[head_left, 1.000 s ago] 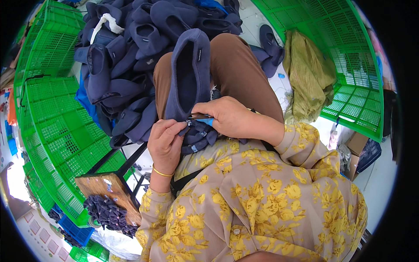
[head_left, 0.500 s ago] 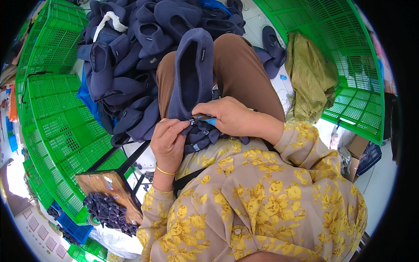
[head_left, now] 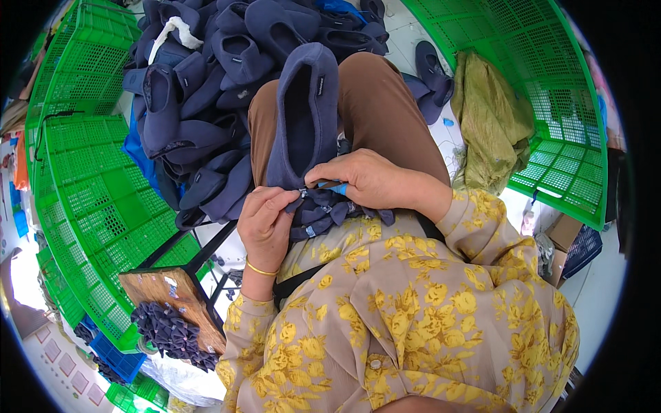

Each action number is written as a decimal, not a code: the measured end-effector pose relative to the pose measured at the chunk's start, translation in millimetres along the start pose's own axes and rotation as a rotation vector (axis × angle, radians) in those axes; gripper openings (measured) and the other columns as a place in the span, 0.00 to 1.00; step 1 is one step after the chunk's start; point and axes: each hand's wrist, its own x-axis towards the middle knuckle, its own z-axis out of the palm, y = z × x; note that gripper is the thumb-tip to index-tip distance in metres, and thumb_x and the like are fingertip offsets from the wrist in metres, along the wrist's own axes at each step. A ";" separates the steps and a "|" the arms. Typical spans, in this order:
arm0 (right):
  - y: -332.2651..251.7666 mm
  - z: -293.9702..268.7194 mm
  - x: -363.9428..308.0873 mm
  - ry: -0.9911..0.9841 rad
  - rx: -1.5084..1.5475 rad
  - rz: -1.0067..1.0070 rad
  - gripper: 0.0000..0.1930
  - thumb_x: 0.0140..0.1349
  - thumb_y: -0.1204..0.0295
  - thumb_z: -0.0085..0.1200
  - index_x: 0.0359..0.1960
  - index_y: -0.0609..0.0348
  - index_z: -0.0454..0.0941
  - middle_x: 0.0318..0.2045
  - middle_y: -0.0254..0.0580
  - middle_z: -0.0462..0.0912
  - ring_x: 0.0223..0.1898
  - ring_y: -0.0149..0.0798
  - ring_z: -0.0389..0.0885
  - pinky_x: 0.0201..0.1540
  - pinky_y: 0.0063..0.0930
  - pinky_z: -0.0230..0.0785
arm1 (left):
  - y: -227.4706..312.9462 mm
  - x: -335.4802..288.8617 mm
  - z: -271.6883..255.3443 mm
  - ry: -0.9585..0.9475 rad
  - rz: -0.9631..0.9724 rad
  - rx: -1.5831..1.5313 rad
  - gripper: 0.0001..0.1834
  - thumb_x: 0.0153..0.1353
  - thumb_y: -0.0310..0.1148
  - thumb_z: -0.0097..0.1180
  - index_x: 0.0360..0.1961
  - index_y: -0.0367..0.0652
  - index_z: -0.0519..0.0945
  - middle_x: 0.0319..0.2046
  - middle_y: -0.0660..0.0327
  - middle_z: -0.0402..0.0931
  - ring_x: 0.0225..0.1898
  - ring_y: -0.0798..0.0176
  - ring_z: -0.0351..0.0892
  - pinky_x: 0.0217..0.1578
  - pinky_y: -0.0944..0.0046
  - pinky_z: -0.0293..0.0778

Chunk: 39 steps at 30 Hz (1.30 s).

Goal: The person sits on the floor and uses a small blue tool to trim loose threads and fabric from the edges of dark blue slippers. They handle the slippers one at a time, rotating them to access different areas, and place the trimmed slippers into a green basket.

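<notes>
A navy fabric slipper [head_left: 326, 103] lies along my lap between the knees, its opening up and its near end at my fingers. My left hand [head_left: 265, 224] is closed in a pinch on a small navy fabric piece [head_left: 303, 197] beside that end. Closed round a small dark tool with a blue part [head_left: 334, 188], like thread snips, my right hand [head_left: 372, 180] holds it close to the left fingertips. The tool's tip is partly hidden by my fingers. More navy fabric pieces [head_left: 323, 219] are bunched on my lap under both hands.
A heap of navy slippers [head_left: 200, 131] spreads ahead and to the left. Tall green plastic crates [head_left: 89, 199] stand on both sides. An olive sack [head_left: 489, 127] lies at right. At lower left, a wooden board [head_left: 165, 286] bears a cluster of navy fabric pieces [head_left: 172, 330].
My right hand has shifted slightly to the right and turned, and less of the tool's dark blade shows. The left hand and the slipper stay almost in place.
</notes>
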 end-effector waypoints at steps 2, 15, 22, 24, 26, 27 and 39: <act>1.5 1.9 1.0 0.020 -0.014 -0.019 0.25 0.48 0.89 0.47 0.50 0.54 0.76 0.39 0.48 0.83 0.43 0.51 0.83 0.45 0.38 0.74 | -0.3 -0.7 0.3 -0.001 -0.009 -0.006 0.13 0.46 0.17 0.66 0.34 0.40 0.84 0.33 0.59 0.78 0.35 0.58 0.77 0.39 0.65 0.72; -15.1 20.9 18.6 0.065 -0.339 -0.059 0.17 0.56 0.78 0.50 0.48 0.55 0.65 0.24 0.49 0.82 0.28 0.53 0.83 0.30 0.47 0.71 | 3.1 -4.2 8.8 0.088 0.050 0.050 0.16 0.41 0.14 0.59 0.34 0.38 0.84 0.33 0.56 0.79 0.37 0.51 0.79 0.44 0.57 0.75; -25.4 0.6 21.2 0.023 -0.450 -0.060 0.15 0.53 0.78 0.54 0.44 0.49 0.76 0.35 0.42 0.78 0.30 0.50 0.80 0.33 0.42 0.72 | 1.0 -5.8 9.8 0.085 0.050 0.043 0.16 0.41 0.14 0.60 0.35 0.38 0.83 0.34 0.55 0.79 0.38 0.50 0.79 0.45 0.55 0.76; -29.7 -0.2 20.9 0.144 -0.426 -0.149 0.13 0.52 0.80 0.53 0.39 0.51 0.77 0.41 0.42 0.74 0.30 0.50 0.79 0.32 0.39 0.71 | 1.5 -4.5 8.9 0.068 0.043 0.054 0.17 0.41 0.14 0.60 0.35 0.39 0.83 0.34 0.55 0.79 0.38 0.51 0.78 0.45 0.55 0.75; -22.3 10.4 24.2 0.337 -0.310 -0.299 0.13 0.51 0.82 0.51 0.37 0.52 0.77 0.43 0.42 0.73 0.30 0.50 0.78 0.32 0.37 0.71 | 5.4 -0.7 6.0 0.052 0.030 0.059 0.17 0.40 0.14 0.60 0.35 0.39 0.84 0.33 0.56 0.78 0.38 0.51 0.78 0.44 0.56 0.75; -22.6 15.0 28.0 0.444 -0.186 -0.313 0.10 0.59 0.82 0.49 0.40 0.52 0.74 0.35 0.39 0.75 0.23 0.42 0.76 0.27 0.29 0.69 | 5.0 1.1 5.7 0.037 0.043 0.055 0.17 0.40 0.14 0.60 0.35 0.39 0.84 0.33 0.56 0.78 0.38 0.51 0.78 0.44 0.56 0.75; -64.4 -56.3 -1.6 0.229 0.877 0.231 0.03 0.65 0.75 0.52 0.38 0.57 0.76 0.24 0.26 0.73 0.19 0.21 0.67 0.22 0.18 0.57 | 4.3 3.2 4.4 0.026 0.094 0.051 0.17 0.40 0.14 0.59 0.35 0.40 0.83 0.32 0.57 0.77 0.37 0.52 0.77 0.45 0.57 0.74</act>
